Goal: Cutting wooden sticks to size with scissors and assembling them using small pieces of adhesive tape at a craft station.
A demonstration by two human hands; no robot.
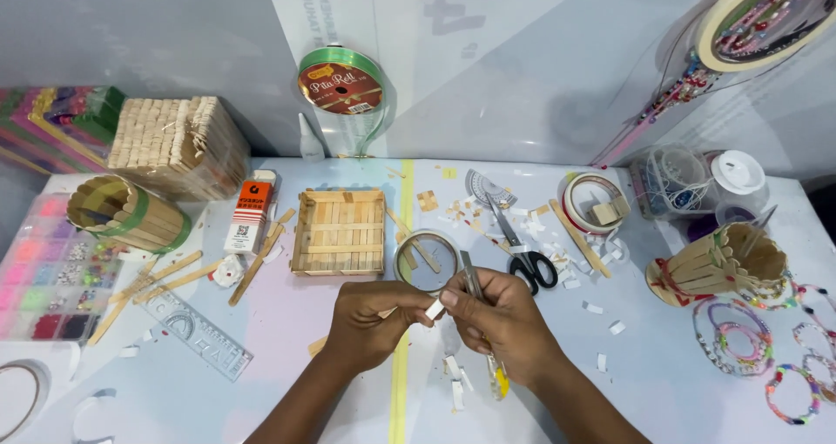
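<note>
I am watching my 2 hands meeting low over the pale table point(662, 383): the left hand point(370, 322) and right hand point(501, 322) are both pinching 1 small white foam tape square point(434, 309) between thumb and fingertips. The right hand is also gripping slim metal tweezers point(471, 279), just below a clear tape roll point(428, 259) and beside a square wooden craft-stick tray point(340, 232).

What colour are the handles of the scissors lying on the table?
Black. The scissors lie open beside the right hand, clearest in the head view.

Bare tabletop point(679, 383) nearside right; scissors point(522, 248), tape roll point(427, 259) ahead
</note>
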